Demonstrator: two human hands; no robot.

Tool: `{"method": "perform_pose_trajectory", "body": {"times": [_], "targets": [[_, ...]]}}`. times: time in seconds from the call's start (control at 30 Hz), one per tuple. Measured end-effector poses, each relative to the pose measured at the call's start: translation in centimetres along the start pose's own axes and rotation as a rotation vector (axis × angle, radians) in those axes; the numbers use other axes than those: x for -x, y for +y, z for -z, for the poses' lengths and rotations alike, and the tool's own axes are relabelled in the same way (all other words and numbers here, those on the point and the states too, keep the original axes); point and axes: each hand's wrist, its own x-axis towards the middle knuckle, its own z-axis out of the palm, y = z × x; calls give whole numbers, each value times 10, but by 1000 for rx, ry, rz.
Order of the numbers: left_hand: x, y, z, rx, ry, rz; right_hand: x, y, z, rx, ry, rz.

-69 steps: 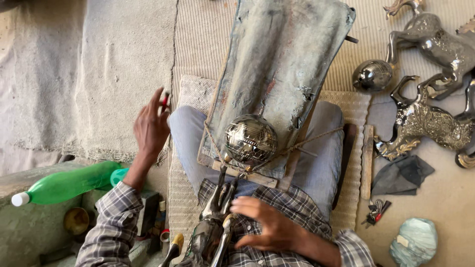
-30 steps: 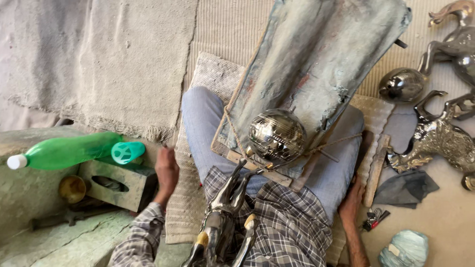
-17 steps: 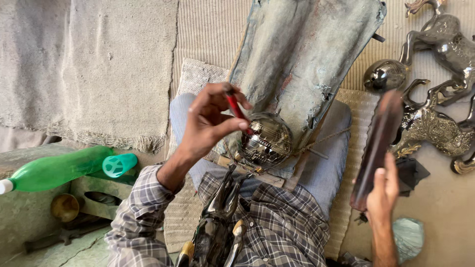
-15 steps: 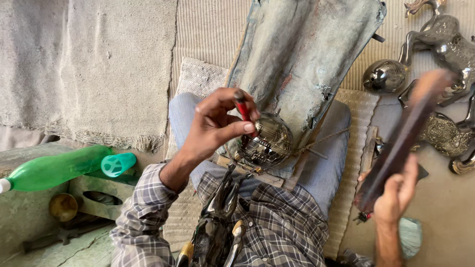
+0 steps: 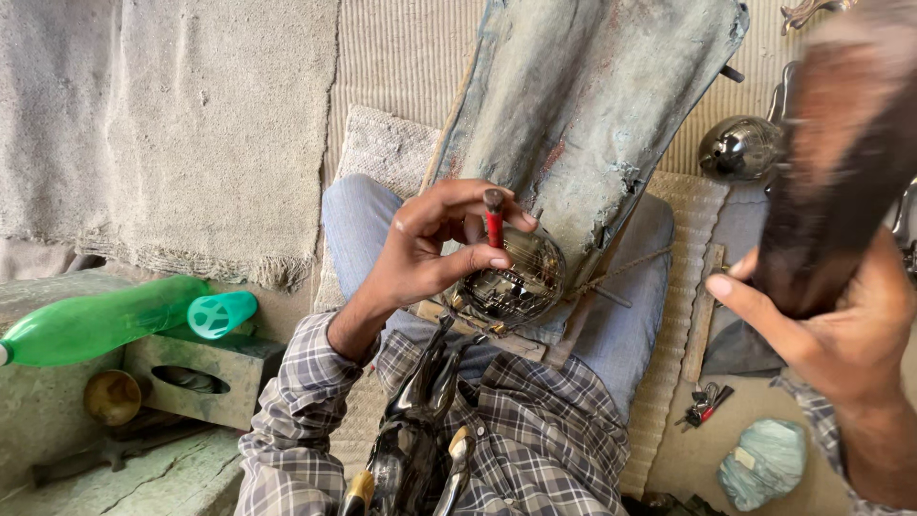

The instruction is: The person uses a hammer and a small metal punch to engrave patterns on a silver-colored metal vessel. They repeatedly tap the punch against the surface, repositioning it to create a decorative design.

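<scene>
While we sit cross-legged, our left hand (image 5: 430, 250) pinches a red-handled punch (image 5: 494, 218) against the metal ball (image 5: 511, 277) in our lap.

Going left to right: a green bottle (image 5: 91, 325) lies on its side on a stone ledge, next to a teal cup (image 5: 222, 313) sitting on a block (image 5: 196, 377). Then comes our left hand, thumb and fingers closed on the punch, tip down on the shiny ball. That ball rests on our knees against the bottom edge of a grey slab (image 5: 592, 105) leaning away from us. A second ball (image 5: 740, 148) sits further right on the mat. Far right, our right hand (image 5: 841, 330) is wrapped round a dark mallet (image 5: 841, 162), raised and blurry, well apart from the punch.
</scene>
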Motion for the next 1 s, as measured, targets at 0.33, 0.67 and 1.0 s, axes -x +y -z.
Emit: {"method": "perform_pose_trajectory", "body": {"times": [0.33, 0.67, 1.0], "targets": [[2, -7, 0, 33, -45, -92, -73, -54, -11, 556, -185, 404], [1, -17, 2, 11, -83, -108, -91, -92, -11, 469, -210, 444], [4, -23, 5, -195, -74, 9, -94, -86, -9, 665, -298, 300]]}}
